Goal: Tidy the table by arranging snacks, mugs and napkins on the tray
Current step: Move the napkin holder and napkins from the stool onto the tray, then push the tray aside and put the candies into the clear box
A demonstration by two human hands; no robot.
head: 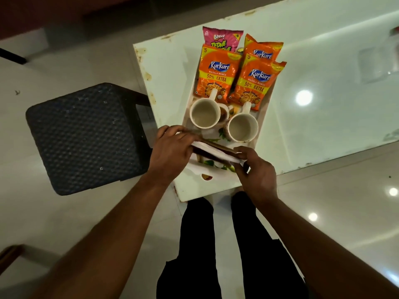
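The napkins (213, 151) are at the near end of the tray (216, 181). The left hand (172, 147) pinches one end and the right hand (257, 171) pinches the other. A mug (243, 127) stands just behind. A push forward could bump it, or loose napkins could slide onto the bench (164, 67).

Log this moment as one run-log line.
left hand: grips napkins | right hand: grips napkins | napkins: over near end of tray | on tray: four snack packets, two mugs
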